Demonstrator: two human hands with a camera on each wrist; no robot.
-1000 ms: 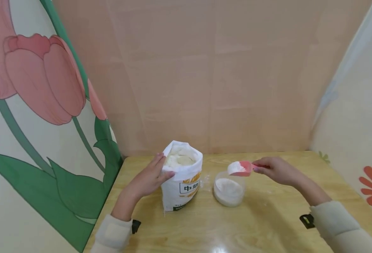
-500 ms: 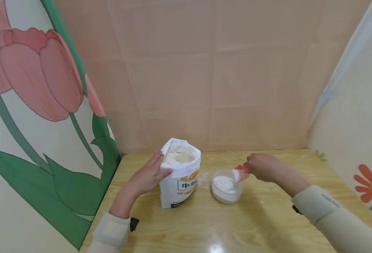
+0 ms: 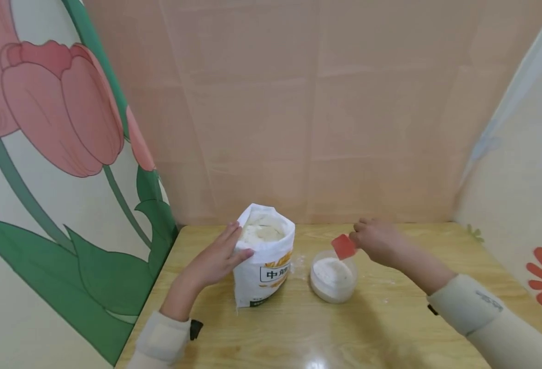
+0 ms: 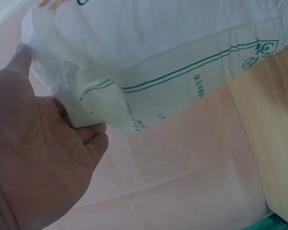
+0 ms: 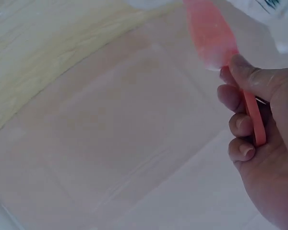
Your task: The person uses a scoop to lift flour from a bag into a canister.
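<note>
A white flour bag [image 3: 263, 279] stands upright with its top folded open and white flour inside. My left hand [image 3: 215, 256] holds the bag by its upper left side, thumb on the front. Seen from the left wrist, the fingers [image 4: 97, 136] curl at the bag's edge. To the right of the bag sits a clear round tub [image 3: 333, 293] with flour in it. My right hand [image 3: 380, 241] grips the handle of a pink scoop [image 3: 344, 247], tipped just above the tub's back rim. In the right wrist view, the fingers wrap the handle and the scoop [image 5: 212, 36] shows a whitish residue.
Everything stands on a wood-grain table [image 3: 271, 338]. Spilled flour specks [image 3: 386, 300] lie right of the tub, and clear plastic lies between bag and tub. A pinkish backdrop [image 3: 308, 128] rises behind the table, with painted walls on both sides.
The flour-filled scoop was held level, then tilted into the tub and emptied; now it is raised and tipped over the rim. The left hand stays on the bag.
</note>
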